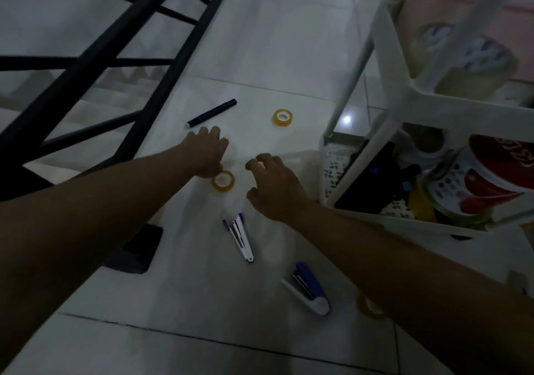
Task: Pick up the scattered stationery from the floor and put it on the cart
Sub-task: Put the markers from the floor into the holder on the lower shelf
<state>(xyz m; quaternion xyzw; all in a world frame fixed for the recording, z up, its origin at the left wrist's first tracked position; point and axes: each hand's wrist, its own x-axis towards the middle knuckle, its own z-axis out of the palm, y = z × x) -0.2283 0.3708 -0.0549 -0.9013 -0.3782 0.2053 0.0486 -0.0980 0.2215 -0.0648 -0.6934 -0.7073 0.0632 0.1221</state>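
Head view, dim light. No writing can be read; the red-and-white printed round container (488,178) on the white plastic cart (427,105) at right carries lettering too blurred to make out.

Left hand (206,153): reaches out low over the white tiled floor (260,42), fingers loosely curled, its near edge just beside or touching a yellow roll of clear tape (223,181); whether it grips the roll cannot be told.

Right hand (274,185): hovers just right of the same roll, fingers curled narrow, holding nothing visible.

Scattered stationery on the floor: a black marker pen (211,113) far of the left hand; a second yellow tape roll (283,117) far right, near the cart leg; an opened blue-and-white stapler (240,237) near of the hands; a closed blue-and-white stapler (309,289) nearer still; a third tape roll (368,306), partly hidden by the right forearm.

Black metal railing (121,36) stands at left.
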